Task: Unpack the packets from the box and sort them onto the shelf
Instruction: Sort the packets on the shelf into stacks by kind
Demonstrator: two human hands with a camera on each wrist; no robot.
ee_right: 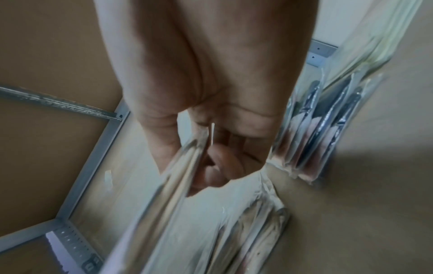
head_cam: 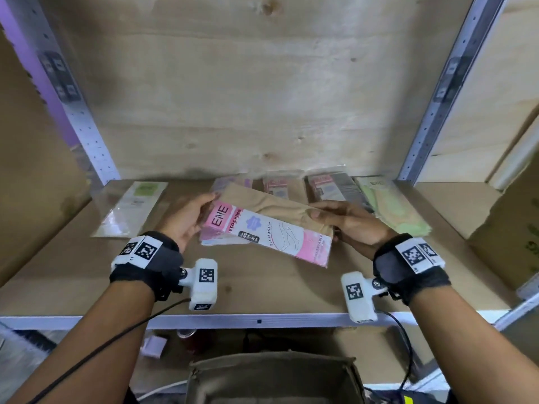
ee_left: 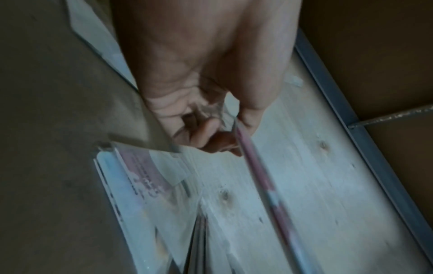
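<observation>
A pink-and-white stocking packet (head_cam: 271, 231) with beige fabric inside hangs tilted just above the brown shelf board (head_cam: 262, 290). My left hand (head_cam: 189, 217) grips its left end, thumb on top. My right hand (head_cam: 347, 220) pinches its right end. In the left wrist view the packet (ee_left: 269, 187) shows edge-on between thumb and fingers; in the right wrist view the packet (ee_right: 168, 194) is held the same way. Under it lies a small pile of pink packets (head_cam: 215, 239). An open brown box (head_cam: 274, 380) sits below the shelf, its inside dark.
A green-labelled packet (head_cam: 131, 208) lies at the shelf's left. Along the back wall stand pink packets (head_cam: 277, 185), a grey packet (head_cam: 332, 186) and green packets (head_cam: 388, 205). Metal uprights (head_cam: 84, 126) frame the bay. A cardboard carton (head_cam: 507, 237) fills the right side.
</observation>
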